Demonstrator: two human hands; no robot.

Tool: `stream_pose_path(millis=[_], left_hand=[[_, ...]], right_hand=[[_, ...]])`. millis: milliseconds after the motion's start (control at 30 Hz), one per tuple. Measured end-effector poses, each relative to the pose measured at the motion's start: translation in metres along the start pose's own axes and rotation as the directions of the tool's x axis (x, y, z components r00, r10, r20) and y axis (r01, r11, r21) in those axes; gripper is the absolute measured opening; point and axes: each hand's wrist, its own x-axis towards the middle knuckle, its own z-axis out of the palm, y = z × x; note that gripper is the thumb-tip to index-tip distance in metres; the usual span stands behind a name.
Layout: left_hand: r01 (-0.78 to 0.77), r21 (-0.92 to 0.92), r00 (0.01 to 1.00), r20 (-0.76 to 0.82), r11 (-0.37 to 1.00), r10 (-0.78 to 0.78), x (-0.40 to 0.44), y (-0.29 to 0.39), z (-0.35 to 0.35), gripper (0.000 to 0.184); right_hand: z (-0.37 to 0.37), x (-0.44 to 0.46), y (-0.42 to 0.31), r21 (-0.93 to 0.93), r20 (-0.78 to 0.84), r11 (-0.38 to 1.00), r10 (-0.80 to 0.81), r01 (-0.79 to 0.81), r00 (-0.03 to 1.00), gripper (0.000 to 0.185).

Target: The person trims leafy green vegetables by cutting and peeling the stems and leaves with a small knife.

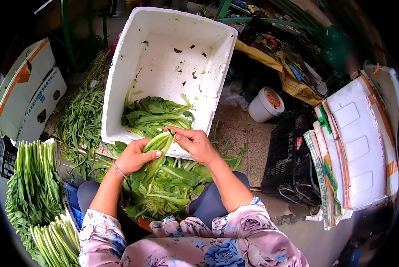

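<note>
My left hand (139, 156) is closed around a leafy green vegetable (160, 143), its pale stalks pointing up and to the right. My right hand (194, 143) pinches at the stalk end, thumb against fingers. A small dark thing (172, 132) shows at those fingertips, too small to name. Below both hands, loose leafy greens (164, 189) are heaped in my lap. Just beyond the hands, a white foam box (170, 49) stands tilted, with more greens (157, 113) in its near end and dark leaf scraps on its inner wall.
Leaf trimmings (81, 115) are piled on the floor left of the box. Bunched greens (32, 182) are stacked at the far left. To the right are a white bucket (266, 105), a black plastic crate (290, 155) and upright white foam pieces (357, 147).
</note>
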Motion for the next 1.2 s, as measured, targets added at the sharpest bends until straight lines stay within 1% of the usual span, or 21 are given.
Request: stream_pose_path(millis=[67,133,167,200,267,300,333,433,567,633,667,733,767,800,833,867,933,1033,1100,1133,1200], left_hand=[[-0.005,-0.044,1.0,0.007,0.999,0.005,0.0,0.001,0.0,0.029],[0.017,-0.072,1.0,0.004,0.997,-0.017,-0.001,0.0,-0.001,0.029],[0.018,-0.072,1.0,0.004,0.997,-0.018,-0.001,0.0,-0.001,0.029],[0.021,-0.122,1.0,0.009,0.992,-0.02,-0.001,-0.001,-0.001,0.027],[0.023,-0.174,1.0,0.013,0.985,-0.021,0.0,-0.002,-0.001,0.024],[0.019,-0.18,1.0,0.017,0.983,-0.016,0.0,-0.003,0.0,0.024],[0.016,-0.186,1.0,0.021,0.982,-0.013,0.0,-0.004,0.0,0.024],[0.026,-0.143,0.999,0.032,0.989,-0.022,0.003,-0.006,0.003,0.029],[0.037,-0.152,0.999,0.007,0.988,-0.036,0.004,-0.009,0.006,0.037],[-0.074,0.072,0.994,-0.071,0.995,0.08,0.004,-0.009,0.009,0.053],[-0.073,0.071,0.995,-0.07,0.995,0.078,0.005,-0.011,0.01,0.053],[-0.183,0.266,0.961,-0.155,0.946,0.23,0.009,-0.017,0.012,0.063],[-0.193,0.309,0.961,-0.134,0.931,0.243,0.009,-0.015,0.013,0.069],[-0.191,0.308,0.961,-0.135,0.932,0.242,0.009,-0.015,0.016,0.069],[-0.208,0.392,0.94,-0.175,0.896,0.294,0.009,-0.014,0.019,0.071],[-0.218,0.474,0.914,-0.209,0.853,0.349,0.009,-0.014,0.021,0.073],[-0.202,0.483,0.911,-0.226,0.852,0.344,0.011,-0.017,0.021,0.073],[-0.214,0.446,0.908,-0.238,0.869,0.346,0.013,-0.018,0.02,0.064],[-0.255,0.287,0.923,-0.211,0.923,0.32,0.015,-0.024,0.016,0.054],[-0.255,0.287,0.923,-0.212,0.923,0.321,0.015,-0.025,0.015,0.054],[-0.168,-0.021,0.973,-0.165,0.985,0.163,0.014,-0.023,0.014,0.045]], right_hand=[[0.001,0.001,0.003,-0.036,-0.05,0.995,-0.096,0.094,0.994,0.032],[0.0,0.0,-0.001,-0.15,-0.251,0.988,-0.017,-0.022,0.968,0.034],[-0.007,-0.001,-0.008,-0.051,-0.227,0.974,0.203,-0.219,0.953,0.042],[-0.005,-0.002,-0.013,-0.05,-0.227,0.974,0.203,-0.219,0.953,0.042],[-0.001,-0.002,-0.022,0.085,-0.2,0.99,0.124,-0.109,0.972,0.052],[-0.001,-0.002,-0.01,0.082,-0.146,0.992,0.107,-0.096,0.984,0.058],[0.001,-0.003,-0.006,0.082,-0.145,0.992,0.108,-0.096,0.984,0.058],[0.007,-0.001,-0.005,0.146,-0.043,0.964,0.23,-0.222,0.972,0.043],[0.009,-0.001,-0.006,0.125,-0.101,0.97,0.222,-0.209,0.97,0.037],[0.009,0.0,-0.006,0.125,-0.096,0.973,0.207,-0.194,0.974,0.03],[0.01,0.0,-0.005,0.126,-0.097,0.972,0.209,-0.197,0.973,0.03],[0.011,0.0,-0.001,0.119,-0.115,0.972,0.218,-0.205,0.969,0.03],[0.012,0.0,-0.001,0.12,-0.114,0.971,0.22,-0.206,0.969,0.03],[0.012,0.0,0.0,0.083,-0.14,0.976,0.214,-0.203,0.967,0.029],[0.012,0.0,0.0,0.046,-0.166,0.979,0.205,-0.201,0.965,0.028],[0.012,0.001,0.0,0.046,-0.165,0.978,0.206,-0.201,0.965,0.028],[0.011,0.001,0.0,0.103,-0.199,0.971,0.231,-0.215,0.952,0.026],[0.01,0.002,0.001,0.113,-0.248,0.971,0.233,-0.211,0.94,0.027],[0.008,0.003,0.001,0.129,-0.262,0.97,0.236,-0.208,0.936,0.027],[0.007,0.003,0.002,0.145,-0.276,0.968,0.239,-0.205,0.931,0.028],[0.005,0.003,0.002,0.166,-0.273,0.963,0.252,-0.213,0.928,0.029]])
